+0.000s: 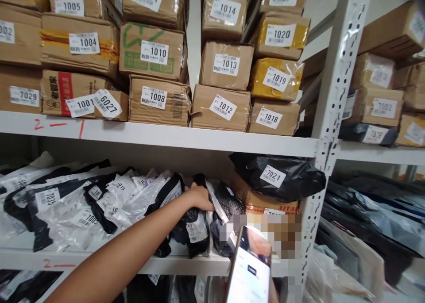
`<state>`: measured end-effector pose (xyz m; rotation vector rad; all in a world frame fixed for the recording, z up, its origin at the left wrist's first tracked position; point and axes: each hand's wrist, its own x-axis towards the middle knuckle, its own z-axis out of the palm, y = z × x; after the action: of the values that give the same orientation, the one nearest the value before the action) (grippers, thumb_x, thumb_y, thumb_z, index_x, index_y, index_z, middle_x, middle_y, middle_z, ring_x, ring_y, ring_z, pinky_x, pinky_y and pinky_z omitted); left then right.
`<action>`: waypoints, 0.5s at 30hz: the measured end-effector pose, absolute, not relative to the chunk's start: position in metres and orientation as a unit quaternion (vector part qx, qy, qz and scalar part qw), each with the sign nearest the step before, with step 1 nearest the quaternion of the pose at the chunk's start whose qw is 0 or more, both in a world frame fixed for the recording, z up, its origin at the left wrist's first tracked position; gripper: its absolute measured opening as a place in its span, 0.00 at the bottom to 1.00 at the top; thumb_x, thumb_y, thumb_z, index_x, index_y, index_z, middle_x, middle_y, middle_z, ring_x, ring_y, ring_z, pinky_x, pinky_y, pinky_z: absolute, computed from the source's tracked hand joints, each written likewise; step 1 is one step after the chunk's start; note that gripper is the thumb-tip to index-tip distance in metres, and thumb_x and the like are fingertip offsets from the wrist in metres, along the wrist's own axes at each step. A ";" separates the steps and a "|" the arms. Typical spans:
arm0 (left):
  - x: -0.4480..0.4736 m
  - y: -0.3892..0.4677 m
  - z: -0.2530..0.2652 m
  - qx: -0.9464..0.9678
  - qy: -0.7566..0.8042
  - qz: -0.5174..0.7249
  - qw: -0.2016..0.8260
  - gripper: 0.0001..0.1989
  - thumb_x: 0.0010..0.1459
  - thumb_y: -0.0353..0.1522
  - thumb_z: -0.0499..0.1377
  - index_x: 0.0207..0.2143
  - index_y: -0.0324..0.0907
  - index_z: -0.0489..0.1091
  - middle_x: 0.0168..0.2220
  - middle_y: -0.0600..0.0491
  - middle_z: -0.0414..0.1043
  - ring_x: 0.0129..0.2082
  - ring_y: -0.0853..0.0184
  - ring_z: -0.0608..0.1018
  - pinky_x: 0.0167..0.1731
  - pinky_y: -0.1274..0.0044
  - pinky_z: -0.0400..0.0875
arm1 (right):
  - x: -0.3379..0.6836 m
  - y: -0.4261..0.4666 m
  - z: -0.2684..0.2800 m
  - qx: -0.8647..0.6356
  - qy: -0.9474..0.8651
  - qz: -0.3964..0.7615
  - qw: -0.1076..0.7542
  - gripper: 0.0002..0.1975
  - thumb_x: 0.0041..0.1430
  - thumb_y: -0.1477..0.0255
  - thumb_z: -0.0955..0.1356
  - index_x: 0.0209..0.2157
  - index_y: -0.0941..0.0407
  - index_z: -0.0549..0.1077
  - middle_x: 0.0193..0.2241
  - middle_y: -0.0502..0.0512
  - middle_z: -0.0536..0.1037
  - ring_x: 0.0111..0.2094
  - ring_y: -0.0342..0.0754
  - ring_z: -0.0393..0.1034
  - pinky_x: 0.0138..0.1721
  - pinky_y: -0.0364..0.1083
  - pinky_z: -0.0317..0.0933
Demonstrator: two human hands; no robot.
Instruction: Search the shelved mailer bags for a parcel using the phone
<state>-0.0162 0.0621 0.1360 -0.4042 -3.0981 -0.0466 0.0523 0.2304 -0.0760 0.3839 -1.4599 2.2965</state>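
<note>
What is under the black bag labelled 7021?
A cardboard box with red print. The bag covers its top, pixelation hides its lower part, and its contents can't be seen.

The one camera I see sits on the person's head and faces the rack (166,133), looking forward and a little down. It is quite near: the phone (250,267) is the closest to it, at the bottom border, and the left arm (133,245) enters from the lower left side. The top border cuts the upper boxes (169,14).
</note>
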 end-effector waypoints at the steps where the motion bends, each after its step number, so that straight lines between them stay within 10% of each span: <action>1: -0.019 0.064 0.137 -0.116 -0.993 -0.015 0.010 0.25 0.46 0.41 0.57 0.44 0.36 0.72 0.50 0.36 0.70 0.55 0.43 0.64 0.49 0.52 0.63 | 0.061 0.220 -0.072 0.139 -0.509 0.832 0.173 0.32 0.47 0.53 0.68 0.54 0.48 0.65 0.24 0.55 0.82 0.23 0.60 0.76 0.21 0.56 0.70; 6: -0.024 0.066 0.133 -0.100 -0.993 -0.010 0.057 0.16 0.51 0.32 0.58 0.42 0.34 0.72 0.47 0.40 0.73 0.53 0.54 0.69 0.50 0.60 0.64 | 0.085 0.176 -0.035 0.153 -0.389 0.907 0.053 0.64 0.36 0.59 0.75 0.63 0.53 0.28 0.35 0.61 0.83 0.30 0.61 0.78 0.13 0.44 0.64; 15: -0.011 0.031 0.107 -0.181 -0.962 -0.077 0.191 0.07 0.51 0.26 0.51 0.27 0.39 0.68 0.35 0.45 0.73 0.44 0.59 0.71 0.43 0.73 0.64 | 0.067 0.165 -0.034 0.094 -0.410 0.892 0.164 0.56 0.40 0.62 0.75 0.63 0.41 0.37 0.49 0.56 0.75 0.41 0.61 0.76 0.15 0.42 0.65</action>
<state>-0.0109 0.0305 0.1066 -0.5080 -2.7024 -0.2160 0.0667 0.1651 -0.0341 0.2688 -1.1688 2.5433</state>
